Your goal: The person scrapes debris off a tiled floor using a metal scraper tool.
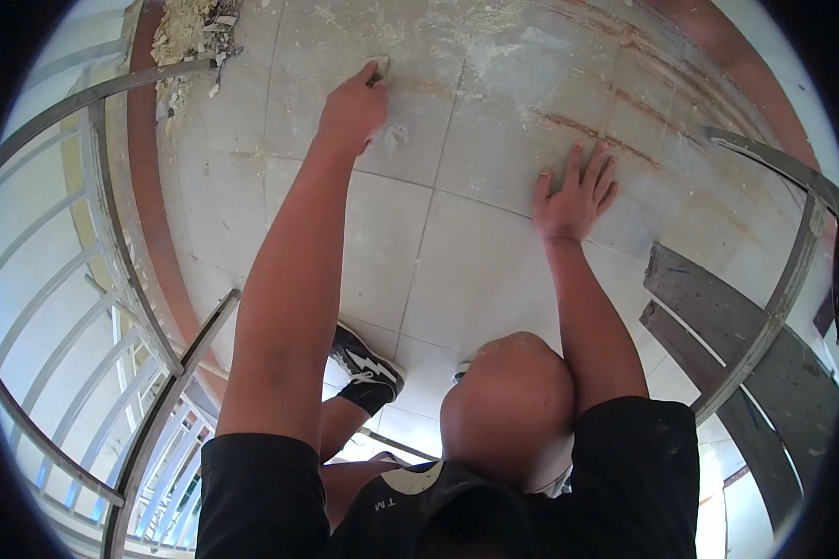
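My left hand is closed low over the tiled floor, its index finger stretched forward. Under that fingertip shows the edge of a small pale flat piece; its kind cannot be made out, and the hand hides the rest. My right hand lies flat on the tiles with fingers spread and holds nothing. Just beyond it, brown streaks run across the floor. Whitish smears and dust cover the tiles around both hands.
A heap of pale debris lies at the far left, by a reddish-brown border. Metal railings stand on the left. On the right are a metal frame and dark grey boards. My shoe rests on the tiles below.
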A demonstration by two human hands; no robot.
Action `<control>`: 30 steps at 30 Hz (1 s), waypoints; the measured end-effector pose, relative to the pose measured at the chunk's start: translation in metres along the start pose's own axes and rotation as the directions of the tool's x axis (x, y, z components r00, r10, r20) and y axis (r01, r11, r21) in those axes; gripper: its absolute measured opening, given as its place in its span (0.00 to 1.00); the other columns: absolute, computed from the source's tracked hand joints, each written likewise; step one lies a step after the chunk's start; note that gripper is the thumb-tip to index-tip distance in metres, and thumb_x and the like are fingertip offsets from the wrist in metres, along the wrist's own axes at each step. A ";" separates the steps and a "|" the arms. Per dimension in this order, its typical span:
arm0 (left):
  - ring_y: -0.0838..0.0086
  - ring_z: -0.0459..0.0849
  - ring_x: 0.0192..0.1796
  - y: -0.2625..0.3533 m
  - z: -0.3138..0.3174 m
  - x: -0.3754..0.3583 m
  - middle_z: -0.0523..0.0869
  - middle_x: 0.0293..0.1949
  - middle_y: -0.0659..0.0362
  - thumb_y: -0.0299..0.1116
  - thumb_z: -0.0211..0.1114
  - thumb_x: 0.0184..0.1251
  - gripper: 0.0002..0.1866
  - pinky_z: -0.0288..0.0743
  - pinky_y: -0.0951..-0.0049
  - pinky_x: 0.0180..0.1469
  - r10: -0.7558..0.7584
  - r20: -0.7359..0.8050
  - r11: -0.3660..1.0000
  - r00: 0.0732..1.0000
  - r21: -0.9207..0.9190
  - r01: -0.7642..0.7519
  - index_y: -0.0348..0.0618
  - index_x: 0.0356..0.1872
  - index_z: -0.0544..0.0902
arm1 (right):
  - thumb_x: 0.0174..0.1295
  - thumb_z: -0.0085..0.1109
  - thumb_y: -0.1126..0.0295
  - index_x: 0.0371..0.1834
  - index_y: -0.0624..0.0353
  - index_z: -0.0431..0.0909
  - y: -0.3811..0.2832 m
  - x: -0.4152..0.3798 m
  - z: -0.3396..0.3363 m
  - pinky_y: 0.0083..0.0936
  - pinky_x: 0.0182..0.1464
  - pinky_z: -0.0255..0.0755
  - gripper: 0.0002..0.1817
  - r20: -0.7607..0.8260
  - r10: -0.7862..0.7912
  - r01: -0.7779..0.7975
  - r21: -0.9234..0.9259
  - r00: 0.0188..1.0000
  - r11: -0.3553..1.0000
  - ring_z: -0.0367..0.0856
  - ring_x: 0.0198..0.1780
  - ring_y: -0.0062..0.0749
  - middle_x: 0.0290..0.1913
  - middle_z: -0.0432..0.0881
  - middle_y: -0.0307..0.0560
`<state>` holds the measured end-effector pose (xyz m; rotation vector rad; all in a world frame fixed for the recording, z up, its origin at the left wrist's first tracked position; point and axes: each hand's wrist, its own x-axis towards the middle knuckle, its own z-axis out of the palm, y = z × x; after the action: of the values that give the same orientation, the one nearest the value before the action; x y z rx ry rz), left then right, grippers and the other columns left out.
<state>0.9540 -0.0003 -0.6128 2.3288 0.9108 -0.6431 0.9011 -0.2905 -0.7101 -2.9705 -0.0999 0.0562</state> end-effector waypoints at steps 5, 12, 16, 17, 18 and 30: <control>0.57 0.85 0.30 -0.012 0.046 -0.032 0.83 0.40 0.41 0.42 0.56 0.68 0.26 0.80 0.59 0.32 0.131 0.075 0.972 0.989 0.185 -0.143 0.58 0.68 0.68 | 0.59 0.51 0.50 0.71 0.49 0.62 0.000 0.001 -0.002 0.57 0.73 0.36 0.36 0.000 -0.007 0.007 -0.003 1.000 1.000 0.41 0.77 0.55 0.77 0.47 0.53; 0.45 0.82 0.47 0.017 0.072 -0.058 0.81 0.46 0.36 0.40 0.59 0.65 0.23 0.78 0.54 0.48 0.225 -0.099 0.946 0.969 0.259 -0.194 0.57 0.62 0.74 | 0.58 0.52 0.50 0.71 0.48 0.63 0.000 -0.001 -0.001 0.57 0.73 0.36 0.36 -0.012 -0.007 0.008 0.011 1.000 1.000 0.41 0.77 0.56 0.77 0.47 0.53; 0.48 0.83 0.48 0.041 0.065 -0.029 0.83 0.46 0.41 0.40 0.57 0.65 0.21 0.79 0.54 0.49 0.255 0.035 0.940 0.966 0.225 -0.257 0.50 0.59 0.75 | 0.58 0.52 0.50 0.71 0.48 0.62 0.001 -0.003 0.000 0.58 0.72 0.36 0.36 -0.020 -0.017 0.018 0.027 1.000 0.999 0.41 0.77 0.57 0.77 0.47 0.53; 0.48 0.83 0.48 0.039 0.066 -0.034 0.83 0.46 0.41 0.40 0.57 0.65 0.21 0.79 0.54 0.49 0.250 0.030 0.942 0.968 0.224 -0.250 0.50 0.59 0.75 | 0.58 0.52 0.50 0.71 0.48 0.63 0.001 -0.003 0.000 0.58 0.72 0.36 0.36 -0.017 -0.013 0.013 0.024 1.000 1.000 0.41 0.77 0.57 0.77 0.47 0.53; 0.50 0.83 0.49 0.037 0.068 -0.039 0.84 0.44 0.43 0.40 0.56 0.66 0.19 0.78 0.54 0.49 0.263 0.025 0.938 0.965 0.230 -0.261 0.50 0.57 0.77 | 0.58 0.52 0.51 0.71 0.48 0.63 0.000 0.000 0.001 0.59 0.72 0.36 0.36 -0.020 -0.007 0.007 0.022 1.000 1.000 0.41 0.77 0.57 0.77 0.48 0.54; 0.50 0.84 0.47 0.059 0.073 -0.011 0.85 0.41 0.42 0.32 0.51 0.63 0.14 0.78 0.56 0.50 0.381 -0.056 0.900 0.923 0.251 -0.356 0.37 0.40 0.84 | 0.57 0.52 0.51 0.71 0.49 0.63 0.002 -0.001 0.002 0.59 0.72 0.37 0.36 -0.038 -0.022 0.023 0.028 0.999 0.999 0.42 0.77 0.58 0.77 0.47 0.55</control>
<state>0.9726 -0.0886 -0.6416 2.6741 0.4258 -0.4932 0.9001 -0.2922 -0.7122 -2.9401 -0.1260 -0.0014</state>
